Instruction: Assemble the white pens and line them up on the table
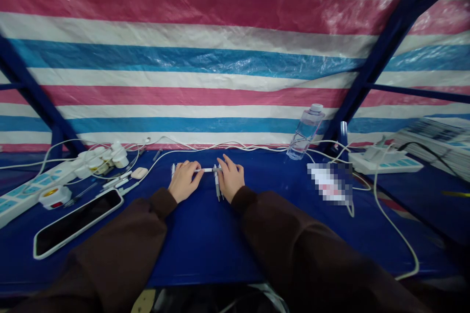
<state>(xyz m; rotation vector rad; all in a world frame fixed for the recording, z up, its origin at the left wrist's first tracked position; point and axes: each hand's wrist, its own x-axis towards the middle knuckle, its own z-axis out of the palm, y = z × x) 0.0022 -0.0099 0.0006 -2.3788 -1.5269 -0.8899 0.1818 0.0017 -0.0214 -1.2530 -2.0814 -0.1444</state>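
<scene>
fingers (191, 169) of the left hand (183, 182) are closed on a white pen (204, 170), and fingers (224, 164) of the right hand (230, 178) are closed on its other end, so the pen sits level just above the desk (205, 239), between the hands. brown sleeves (293, 234) cover both forearms.

a striped tarp (183, 58) in red, white and blue hangs behind the desk, crossed by a dark blue frame (385, 34). a stack of papers (433, 142) lies at the far right, near a white power strip (384, 161), and a second strip (25, 195) lies at the left. a phone (77, 220) lies to the left of the left hand, with white cables (396, 234) trailing across the desk. a water bottle (306, 132) stands at the back, and a pixelated patch (329, 183) covers something flat to the right. small white containers (99, 159), an earbud case (139, 172) and a tape roll (55, 196) sit at the left. two pens (217, 185) lie just beside the right hand, under the white pen.
</scene>
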